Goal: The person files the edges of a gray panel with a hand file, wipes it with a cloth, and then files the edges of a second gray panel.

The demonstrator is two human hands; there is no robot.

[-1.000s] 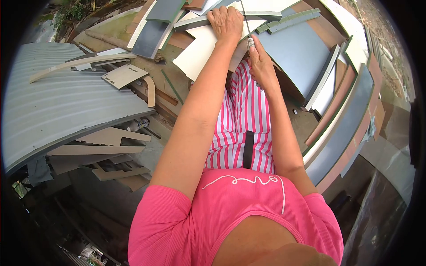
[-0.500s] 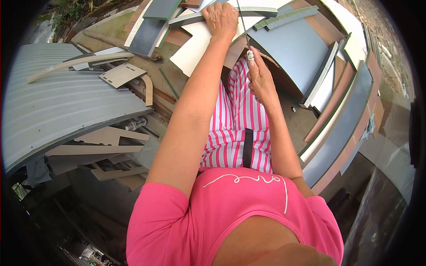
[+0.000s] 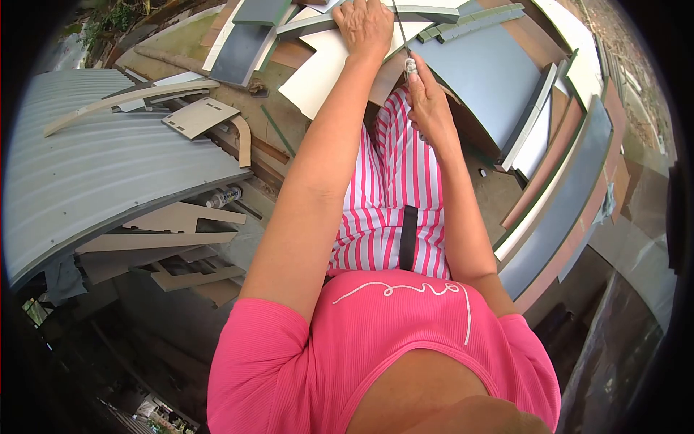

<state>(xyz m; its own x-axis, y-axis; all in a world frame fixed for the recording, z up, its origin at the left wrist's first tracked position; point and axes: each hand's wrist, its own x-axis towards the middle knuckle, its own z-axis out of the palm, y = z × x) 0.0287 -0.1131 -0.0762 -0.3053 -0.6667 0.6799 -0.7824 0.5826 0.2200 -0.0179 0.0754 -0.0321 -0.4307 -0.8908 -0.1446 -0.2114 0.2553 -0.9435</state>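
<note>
At the top of the head view, my left hand (image 3: 365,29) is closed over a narrow grey strip of board (image 3: 426,14), holding it down on cream-coloured boards (image 3: 309,90). My right hand (image 3: 431,108) is wrapped round the pale handle of a handsaw (image 3: 411,65). Its thin dark blade, seen nearly edge-on, runs forward across the strip just right of my left hand. The blade's far end is cut off by the frame's top. A large blue-grey panel (image 3: 481,79) lies right of the saw.
Corrugated metal sheeting (image 3: 108,166) spreads on the left, with a curved wooden strip (image 3: 130,101) across it. Below its edge lie a plastic bottle (image 3: 224,197) and board offcuts (image 3: 159,242). Long board strips (image 3: 564,202) lean at the right. My striped trouser legs (image 3: 390,181) are close to the boards.
My right hand and the saw have moved forward, away from my body. My left hand stays on the strip. The whole view has shifted slightly.
</note>
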